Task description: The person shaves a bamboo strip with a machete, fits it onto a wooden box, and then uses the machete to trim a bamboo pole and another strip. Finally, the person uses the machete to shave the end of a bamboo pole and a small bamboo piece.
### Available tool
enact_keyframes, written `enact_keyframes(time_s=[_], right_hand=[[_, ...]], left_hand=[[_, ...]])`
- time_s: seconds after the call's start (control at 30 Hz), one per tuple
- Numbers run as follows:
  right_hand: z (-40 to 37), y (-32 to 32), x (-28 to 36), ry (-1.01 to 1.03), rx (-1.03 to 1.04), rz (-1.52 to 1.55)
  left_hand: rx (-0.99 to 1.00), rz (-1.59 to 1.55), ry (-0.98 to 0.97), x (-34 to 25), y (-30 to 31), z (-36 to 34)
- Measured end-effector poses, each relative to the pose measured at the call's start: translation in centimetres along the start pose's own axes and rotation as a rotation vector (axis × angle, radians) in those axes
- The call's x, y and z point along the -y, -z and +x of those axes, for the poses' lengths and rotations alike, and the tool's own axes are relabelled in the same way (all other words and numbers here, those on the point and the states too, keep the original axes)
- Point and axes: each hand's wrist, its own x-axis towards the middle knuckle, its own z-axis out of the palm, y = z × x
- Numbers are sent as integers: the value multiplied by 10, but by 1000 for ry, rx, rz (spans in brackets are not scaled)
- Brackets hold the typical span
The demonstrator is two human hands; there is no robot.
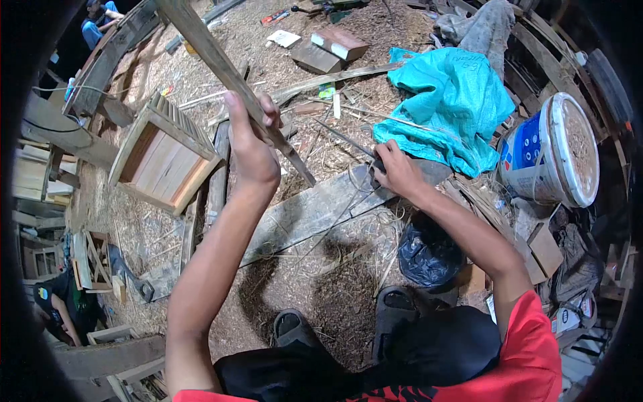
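Observation:
My left hand [253,144] is closed around a long wooden strip [213,57], which slants from the top of the view down to a plank. My right hand [396,173] grips a knife [346,140] with a long thin blade pointing up and to the left, toward the strip; its handle is mostly hidden in my fingers. Beneath both hands the worn grey plank [305,211] runs diagonally across the floor. Thin curled shavings lie around my right hand and along the plank.
A slatted wooden box [164,154] stands left of my left arm. To the right are a teal sack [455,100], a white-and-blue bucket [536,157] and a black plastic bag [432,251]. Shavings cover the floor. Other people [100,20] sit at the far left.

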Motion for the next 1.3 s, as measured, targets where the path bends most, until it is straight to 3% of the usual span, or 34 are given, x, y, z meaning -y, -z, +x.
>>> enact_keyframes(time_s=[0.1,0.2,0.33,0.43,0.53,0.77,0.83,0.93,0.97,1.07,1.17,1.2,1.3], right_hand=[[-9,-2,-2,-68,23,3],[7,-12,-14,21,-221,64],[43,21,0,72,-487,120],[48,58,22,-182,-362,334],[48,61,23,-217,-344,319],[46,67,2,-239,-395,339],[46,80,-7,-251,-389,314],[40,98,-28,-95,-316,162],[35,105,-36,-226,-124,176],[15,106,-60,-432,-22,40],[-3,103,-110,-352,24,-146],[-5,118,-107,-424,11,-152],[-8,156,-121,-380,120,-226]], left_hand=[[25,16,3,-1,-3,-4],[15,-66,22,-2,-10,-2],[-7,-138,46,4,-18,2],[26,-132,28,12,-19,1],[-15,-141,29,17,-27,1],[146,-210,112,21,-44,11],[151,-231,112,22,-58,20],[244,-258,101,19,-82,33],[269,-217,101,18,-92,37],[330,-138,108,10,-136,55],[406,6,71,-1,-166,77],[440,8,64,-2,-168,85],[405,-38,46,7,-178,80]])
